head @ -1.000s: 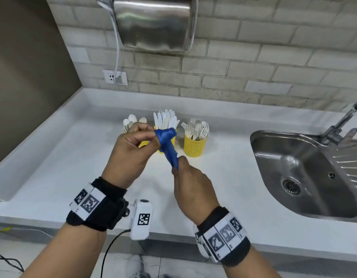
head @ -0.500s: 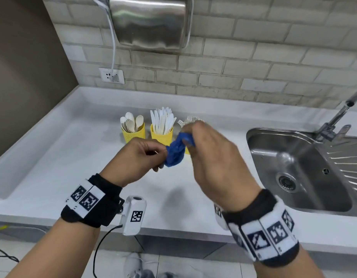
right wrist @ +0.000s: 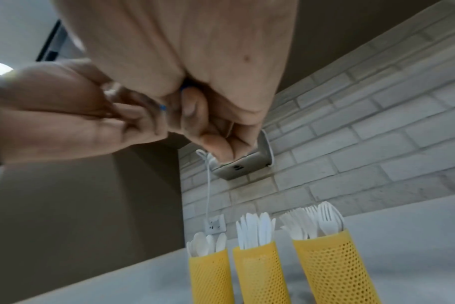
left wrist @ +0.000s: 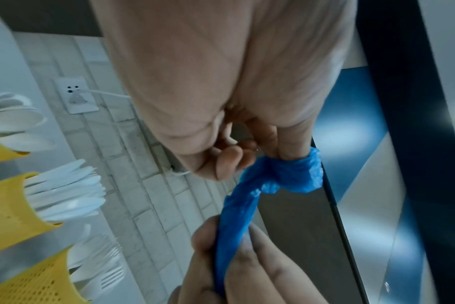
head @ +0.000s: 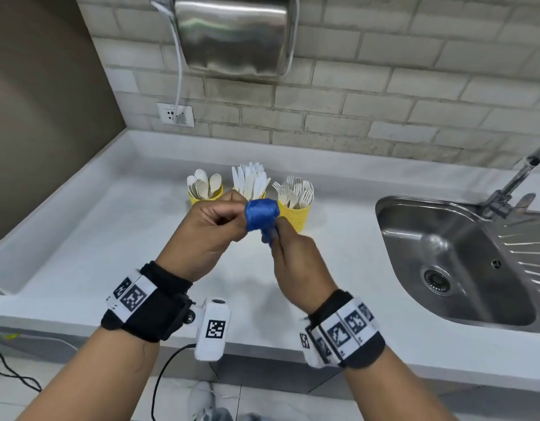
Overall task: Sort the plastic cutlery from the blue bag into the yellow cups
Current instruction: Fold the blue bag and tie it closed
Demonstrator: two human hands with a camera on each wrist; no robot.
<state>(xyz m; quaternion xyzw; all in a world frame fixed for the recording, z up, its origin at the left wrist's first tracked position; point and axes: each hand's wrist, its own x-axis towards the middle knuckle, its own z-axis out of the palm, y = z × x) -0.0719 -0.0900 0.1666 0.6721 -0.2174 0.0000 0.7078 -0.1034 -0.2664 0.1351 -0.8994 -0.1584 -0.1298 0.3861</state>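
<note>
Both hands hold the blue bag (head: pixel 261 214) above the counter, twisted into a rope and wound round two fingers of my left hand (head: pixel 232 215). My right hand (head: pixel 276 235) pinches the bag's free tail (left wrist: pixel 234 222) just below. Behind them stand three yellow mesh cups: the left cup (head: pixel 205 197) holds white spoons, the middle cup (right wrist: pixel 260 271) white knives (head: pixel 251 180), the right cup (head: pixel 296 212) white forks (head: pixel 294 189). The middle cup is mostly hidden by my hands in the head view. In the right wrist view only a blue sliver of the bag (right wrist: pixel 162 107) shows.
A steel sink (head: pixel 463 259) with a tap (head: pixel 517 183) lies at the right of the white counter (head: pixel 95 238). A steel hand dryer (head: pixel 235 34) hangs on the brick wall, its cable running to a socket (head: pixel 176 115). A brown wall closes the left side.
My right hand swung from below the bag up over the left hand and back down, winding the blue bag round the left fingers. The stretched strip is now a tighter coil.
</note>
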